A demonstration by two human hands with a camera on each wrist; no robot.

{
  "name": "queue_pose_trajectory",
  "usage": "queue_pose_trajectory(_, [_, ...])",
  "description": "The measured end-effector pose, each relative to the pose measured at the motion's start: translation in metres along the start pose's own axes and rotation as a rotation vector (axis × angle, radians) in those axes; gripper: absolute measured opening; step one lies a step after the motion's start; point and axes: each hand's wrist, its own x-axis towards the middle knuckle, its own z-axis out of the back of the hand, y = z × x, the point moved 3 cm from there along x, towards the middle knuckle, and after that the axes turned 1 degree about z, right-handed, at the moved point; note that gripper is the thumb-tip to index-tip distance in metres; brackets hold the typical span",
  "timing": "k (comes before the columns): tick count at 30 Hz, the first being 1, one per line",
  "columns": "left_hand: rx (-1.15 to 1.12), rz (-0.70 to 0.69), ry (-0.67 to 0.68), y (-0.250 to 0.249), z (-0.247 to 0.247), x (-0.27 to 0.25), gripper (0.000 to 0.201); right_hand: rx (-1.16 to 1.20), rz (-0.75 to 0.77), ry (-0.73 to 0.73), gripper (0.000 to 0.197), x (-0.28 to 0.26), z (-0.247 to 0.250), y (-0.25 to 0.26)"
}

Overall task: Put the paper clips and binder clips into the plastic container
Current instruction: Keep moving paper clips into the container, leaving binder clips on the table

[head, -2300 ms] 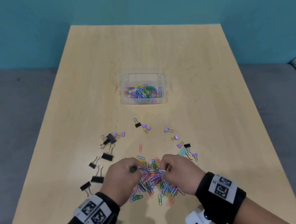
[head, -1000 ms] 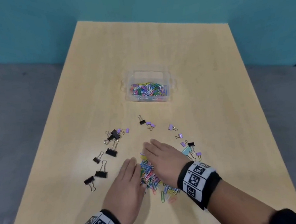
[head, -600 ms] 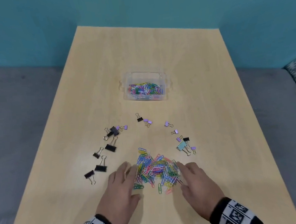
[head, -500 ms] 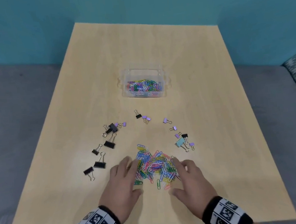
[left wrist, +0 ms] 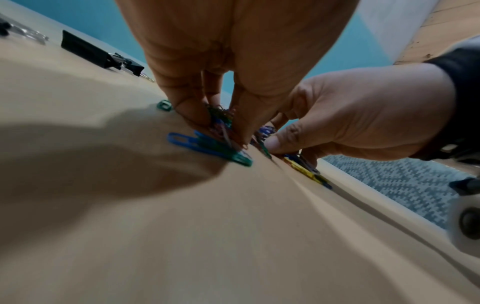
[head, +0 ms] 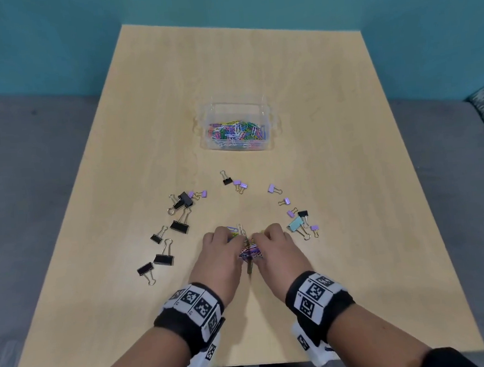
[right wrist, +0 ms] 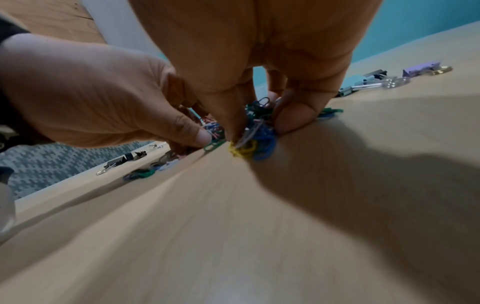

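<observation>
A bunch of coloured paper clips [head: 250, 251] is squeezed between my two hands near the table's front. My left hand [head: 233, 242] curls its fingers round the left side of the bunch [left wrist: 221, 121]. From the other side, my right hand [head: 263, 240] grips the clips [right wrist: 257, 142] with thumb and fingers. A few clips stick out beyond the knuckles [head: 239, 229]. The clear plastic container [head: 206, 122] stands further back at mid-table and holds several paper clips. Black binder clips [head: 179, 226] lie to the left of my hands; small purple ones [head: 286, 201] and a light blue one [head: 295, 224] lie to the right.
More small binder clips [head: 236, 182] lie between my hands and the container. The wooden table [head: 349, 175] is bare at the back and along both sides. Grey seating borders it left and right, with a teal wall behind.
Half a second ago both hands lay flat on either side of the spread pile. They have since closed inward and curled, drawing the paper clips into a tight bunch.
</observation>
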Motion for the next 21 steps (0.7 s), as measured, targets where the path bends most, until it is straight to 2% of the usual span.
queue_pose_trajectory(3, [0.018,0.003,-0.024,0.004,0.001,0.004,0.028,-0.032,0.018,0.006,0.022,0.001,0.001,-0.002])
queue_pose_trajectory(7, [0.026,0.000,-0.027,0.008,0.003,0.004,0.025,-0.048,0.035,0.022,0.020,0.003,0.006,-0.003])
queue_pose_trajectory(11, [-0.059,0.017,-0.017,0.008,0.010,0.001,0.015,-0.056,0.001,0.063,0.013,0.003,0.013,-0.005])
queue_pose_trajectory(14, [-0.170,0.080,-0.008,0.007,0.015,-0.001,0.020,0.013,-0.027,0.066,0.007,0.002,0.020,-0.006])
queue_pose_trajectory(17, [-0.280,0.137,-0.007,0.008,0.021,-0.002,0.023,0.095,-0.045,0.072,0.011,0.002,0.025,-0.009])
queue_pose_trajectory(21, [-0.446,0.268,0.050,0.016,0.026,0.000,0.017,0.203,-0.048,0.127,0.005,0.005,0.030,-0.016])
